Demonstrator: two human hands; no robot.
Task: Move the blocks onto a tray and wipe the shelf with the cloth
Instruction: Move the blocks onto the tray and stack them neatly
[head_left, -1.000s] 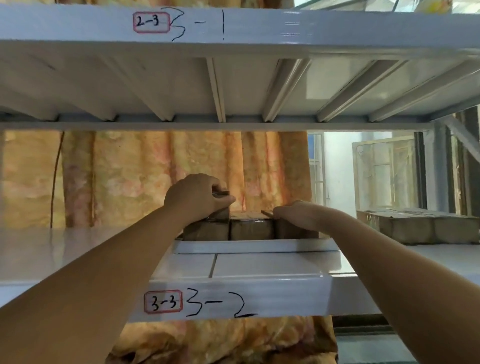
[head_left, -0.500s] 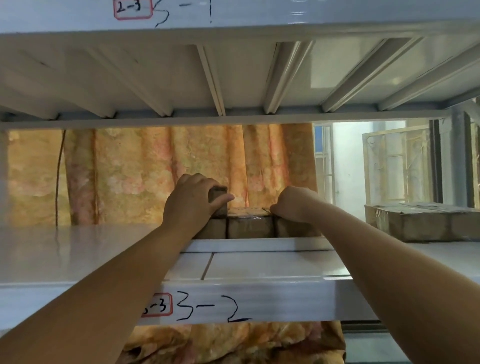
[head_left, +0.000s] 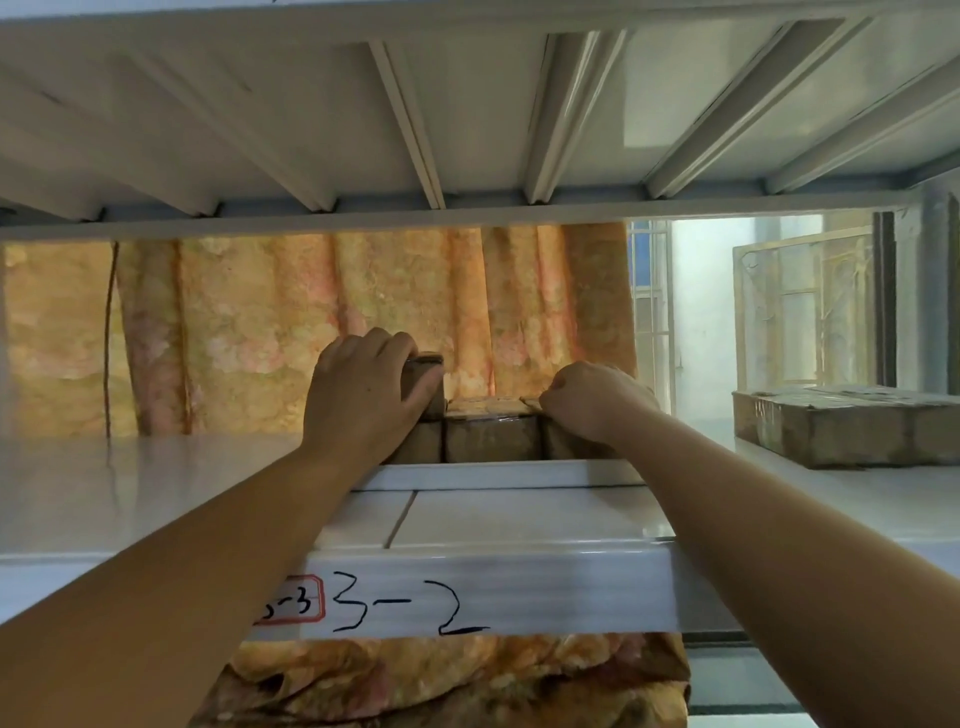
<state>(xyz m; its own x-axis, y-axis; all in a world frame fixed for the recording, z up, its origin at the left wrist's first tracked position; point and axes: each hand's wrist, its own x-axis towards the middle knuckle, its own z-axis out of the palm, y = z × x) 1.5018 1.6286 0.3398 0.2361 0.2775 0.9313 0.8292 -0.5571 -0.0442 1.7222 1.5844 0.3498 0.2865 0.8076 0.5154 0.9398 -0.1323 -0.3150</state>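
While my left grip (head_left: 363, 400) curls round the top block (head_left: 427, 374), stacked on another in the white tray (head_left: 493, 474) on the shelf (head_left: 130, 499), my right grip (head_left: 592, 402) pinches the right-hand block (head_left: 558, 446).

Bare shelf (head_left: 156, 493) surface lies open left of the tray (head_left: 493, 474); ribbed upper shelf (head_left: 467, 104) limits headroom; blocks (head_left: 491, 435) and right-hand box (head_left: 841, 434) obstruct.

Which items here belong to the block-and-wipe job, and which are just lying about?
Job: left hand gripping upper block; right hand gripping right block; tray; shelf; block pile at right.
Lying about: curtain; window; shelf label.
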